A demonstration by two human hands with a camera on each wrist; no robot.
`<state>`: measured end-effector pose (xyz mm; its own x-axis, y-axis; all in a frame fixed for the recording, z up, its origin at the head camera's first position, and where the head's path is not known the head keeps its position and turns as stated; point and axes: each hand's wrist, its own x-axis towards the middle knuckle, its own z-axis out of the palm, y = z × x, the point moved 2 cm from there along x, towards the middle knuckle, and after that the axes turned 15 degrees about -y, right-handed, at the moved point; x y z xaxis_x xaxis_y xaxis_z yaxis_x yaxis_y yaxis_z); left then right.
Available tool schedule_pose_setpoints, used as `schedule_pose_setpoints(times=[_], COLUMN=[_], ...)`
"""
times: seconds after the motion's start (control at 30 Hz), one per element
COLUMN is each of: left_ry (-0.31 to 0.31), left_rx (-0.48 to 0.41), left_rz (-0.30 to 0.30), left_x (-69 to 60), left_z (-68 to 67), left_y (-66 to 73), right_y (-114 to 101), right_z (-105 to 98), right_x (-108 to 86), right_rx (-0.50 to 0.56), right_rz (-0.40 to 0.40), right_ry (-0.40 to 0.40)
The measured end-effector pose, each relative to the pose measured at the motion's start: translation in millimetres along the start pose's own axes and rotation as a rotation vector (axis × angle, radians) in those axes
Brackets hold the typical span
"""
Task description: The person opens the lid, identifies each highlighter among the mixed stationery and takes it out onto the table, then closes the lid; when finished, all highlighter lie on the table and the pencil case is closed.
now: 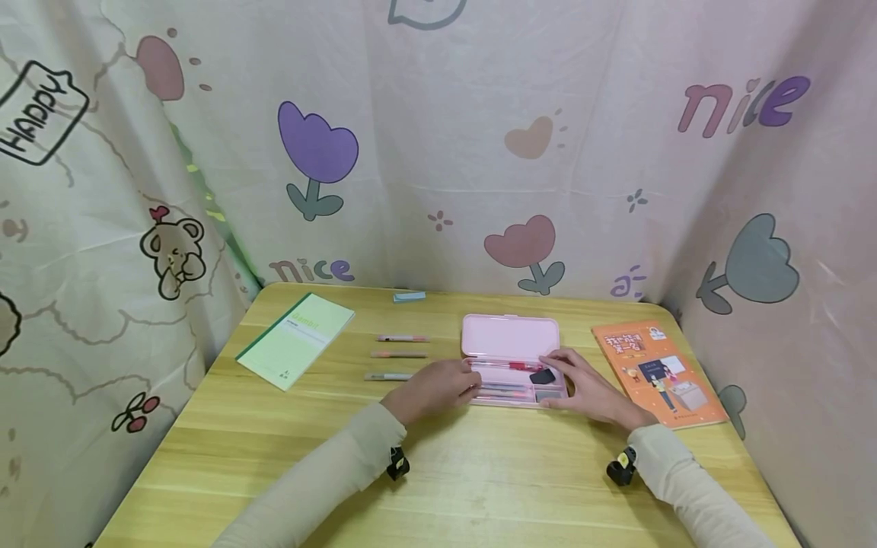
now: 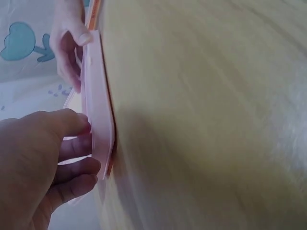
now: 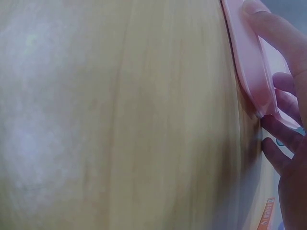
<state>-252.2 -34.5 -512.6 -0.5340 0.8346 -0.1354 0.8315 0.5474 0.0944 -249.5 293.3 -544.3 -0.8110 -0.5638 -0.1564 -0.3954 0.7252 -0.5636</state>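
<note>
A pale-pink, glossy plastic pencil case with rounded corners (image 1: 510, 336) lies open on the yellowish wood-grained surface (image 1: 493, 479), its shallow tray holding slim pens (image 1: 503, 395) and a small black angular piece (image 1: 543, 377). The left hand (image 1: 438, 390) grips its left end with bent fingers; the right hand (image 1: 591, 390) clasps its right end between thumb and fingers. Left of the case lie three thin sticklike pens (image 1: 403, 339), then a flat light-green notebook (image 1: 296, 341); right of it, a glossy orange illustrated booklet (image 1: 658, 373); behind it, smooth printed fabric (image 1: 425, 99).
</note>
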Motion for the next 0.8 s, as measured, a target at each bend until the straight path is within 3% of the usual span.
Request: schedule_pose_setpoints(times=[0.2,0.47,0.63,0.8], left_ry=[0.009,0.069,0.111,0.138], left_rx=[-0.111,-0.420,-0.406,-0.329], left_rz=[-0.020,-0.103,-0.105,-0.098], left_x=[0.9,-2.7,-0.9,-1.6], left_z=[3.4,4.9,7.7,10.9], left_y=[3.0,-2.9,-1.6,-0.5], right_y=[-0.6,-1.5,0.0,-0.6], right_z=[-0.5,-2.4,-0.6,-0.3], right_x=[-0.4,-1.2,-0.2,-0.5], right_rx=[-0.002,0.017,-0.006,0.003], right_rz=[0.001,-0.009,-0.021,-0.015], right_ry=[0.000,0.008,0.019,0.012])
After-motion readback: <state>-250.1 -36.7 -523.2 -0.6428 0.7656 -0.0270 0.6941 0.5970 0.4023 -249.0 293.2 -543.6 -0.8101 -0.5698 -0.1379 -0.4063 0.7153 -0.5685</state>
